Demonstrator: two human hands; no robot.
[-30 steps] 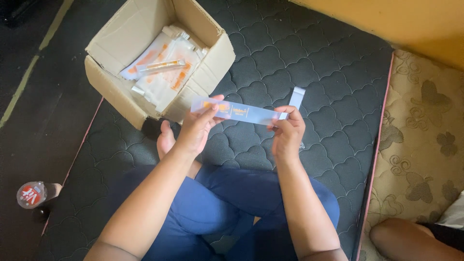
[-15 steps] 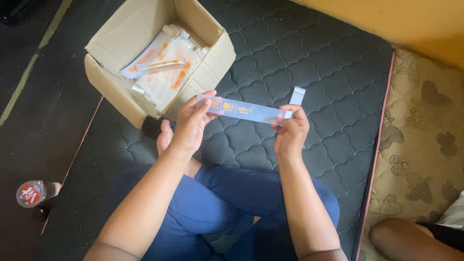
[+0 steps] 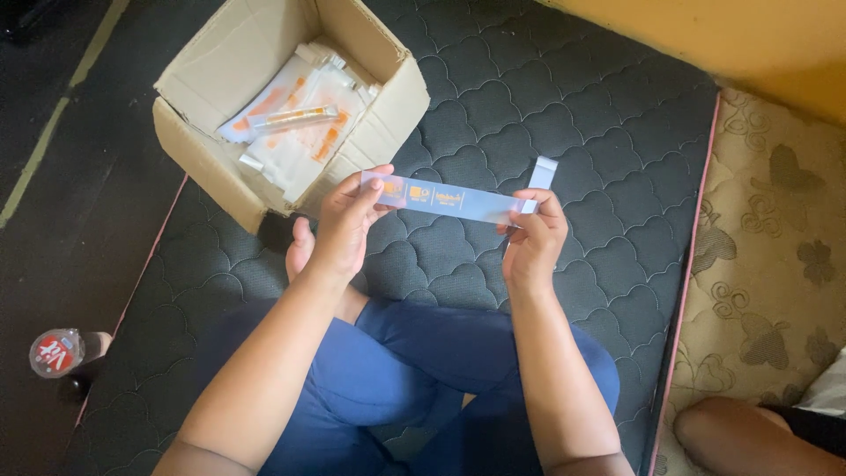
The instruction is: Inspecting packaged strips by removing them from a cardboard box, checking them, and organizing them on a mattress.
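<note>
You hold a long, narrow pale-blue carton [image 3: 449,199] flat between your two hands, above the dark quilted mattress [image 3: 582,115] and in front of your crossed legs in blue trousers [image 3: 414,370]. It bears an orange mark near its left end, and the end flap [image 3: 543,172] at its right end stands open, tilted upward.

Your left hand [image 3: 344,225] pinches the carton's left end, thumb on top and fingers beneath. Your right hand [image 3: 533,234] pinches the right end just below the open flap, fingertips pressed against the carton's edge.

Compared with half a second ago, the carton sits at much the same height and tilt; it has shifted only a little toward you, and your right hand's grip has closed slightly nearer the flap. Compared with a second ago, your left fingers have slid a bit further along the top face.

Beyond the carton's left end, an open cardboard box [image 3: 211,167] rests on the mattress edge, holding white-and-orange sachets [image 3: 308,132] and a slim tube [image 3: 295,116] lying across them. It has not moved.

On the dark floor to your left stands a bottle with a red-and-white cap [image 3: 57,353]. To your right lies a beige patterned mattress [image 3: 775,264], where another person's knee [image 3: 731,436] shows at the lower corner.
</note>
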